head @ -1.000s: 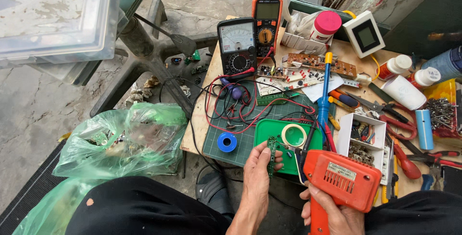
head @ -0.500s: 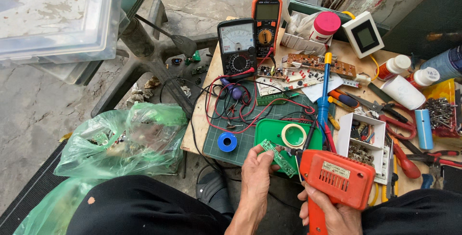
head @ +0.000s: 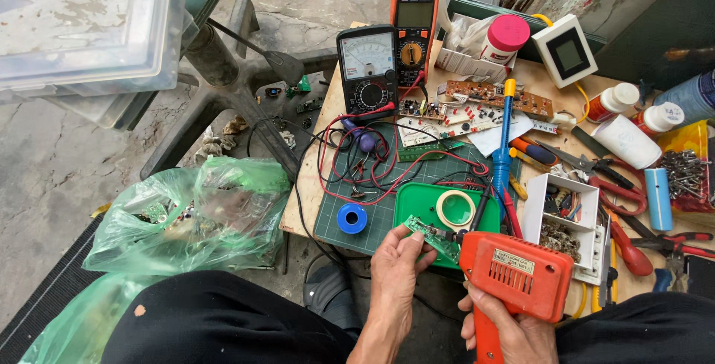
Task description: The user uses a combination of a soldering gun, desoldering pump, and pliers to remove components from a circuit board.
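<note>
We are pinching the board [head: 432, 239] in our left hand [head: 396, 273], its length slanting down-right toward the gun [head: 514, 278] our right hand [head: 506, 330] is gripping.

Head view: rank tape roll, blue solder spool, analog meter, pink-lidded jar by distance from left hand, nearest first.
From the left hand:
1. Tape roll, just up-right, in the green tray.
2. Blue solder spool, up-left on the mat.
3. Analog meter, far side.
4. Pink-lidded jar, far right.

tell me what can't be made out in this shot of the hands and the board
- Head view: the soldering gun tip, hidden behind its own orange body.
- Right hand: lower part cut off by the bottom edge.
- Small green circuit board: components too small to tell; left hand covers one end.
- Green plastic bag contents: blurred by the film.
</note>
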